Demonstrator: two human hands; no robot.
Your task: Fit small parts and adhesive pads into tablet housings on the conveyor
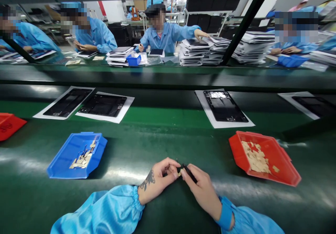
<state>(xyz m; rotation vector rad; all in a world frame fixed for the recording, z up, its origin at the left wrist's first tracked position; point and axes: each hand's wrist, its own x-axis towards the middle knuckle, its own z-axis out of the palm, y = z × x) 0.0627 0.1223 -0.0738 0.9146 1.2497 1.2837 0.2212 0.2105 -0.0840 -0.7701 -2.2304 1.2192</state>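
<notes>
My left hand (161,174) is closed in a pinch around a small dark part with a pale tan piece (179,174) at its tip. Most of that part is hidden by the fingers. My right hand (201,185) grips what look like black tweezers (190,173), their end close to the left fingertips. Both hands meet just above the green worktop (157,143). To the left, a blue bin (59,160) holds thin dark strips with tan pieces (83,157). On the right, a red bin (282,160) contains many small tan pieces (256,157).
Beyond the bins, black tablet-like panels (105,104) lie on white sheets, another panel (225,106) at right. A second red bin (10,125) stands far left. Across the line, co-workers in blue sit beside stacked panels (194,52). A dark post (246,24) slants at right.
</notes>
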